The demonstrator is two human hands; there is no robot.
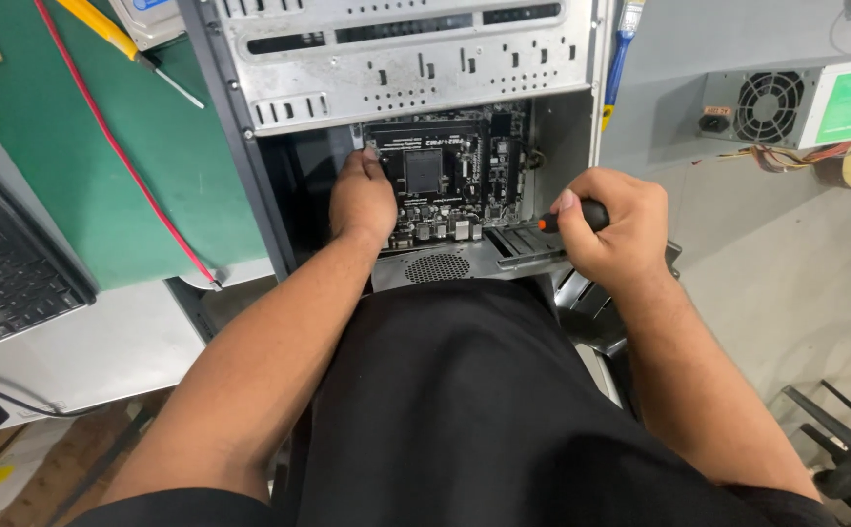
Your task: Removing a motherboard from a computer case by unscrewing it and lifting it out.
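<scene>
An open grey computer case (250,146) lies in front of me with a black motherboard (455,176) inside it. My left hand (360,200) rests on the motherboard's left edge, fingers pressing on it. A screwdriver with a black and orange handle (570,219) is gripped in my right hand (611,229), its tip pointing left toward the board's lower right corner. The tip itself is hard to make out against the metal.
A green mat (103,166) with a red cable (123,156) and a yellow-handled screwdriver (113,31) lies left of the case. A black keyboard (6,263) sits at far left. A power supply unit (796,102) stands at upper right.
</scene>
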